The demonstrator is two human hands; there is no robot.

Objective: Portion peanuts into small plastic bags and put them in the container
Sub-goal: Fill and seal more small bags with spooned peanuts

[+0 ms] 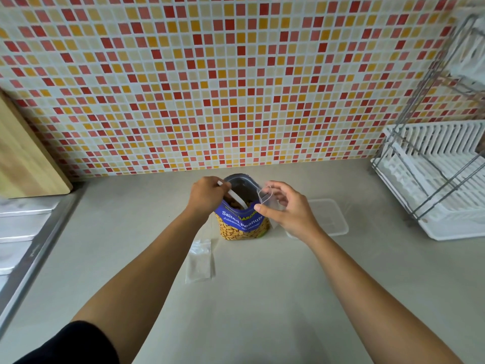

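Note:
A blue bag of salted peanuts (pixel 242 224) stands upright and open on the counter near the tiled wall. My left hand (pixel 207 194) grips the handle of a white spoon (pixel 237 197) that dips into the bag's mouth. My right hand (pixel 288 208) pinches a small clear plastic bag (pixel 267 197) and holds it open just right of the peanut bag's rim. A clear plastic container (pixel 329 216) sits on the counter behind my right hand, partly hidden by it. Spare small bags (pixel 199 260) lie flat in front of the peanut bag.
A white dish rack (pixel 433 179) with a wire frame fills the right side. A wooden board (pixel 23 153) leans at the left wall above a steel sink edge (pixel 29 232). The grey counter (pixel 262 298) stretches toward me.

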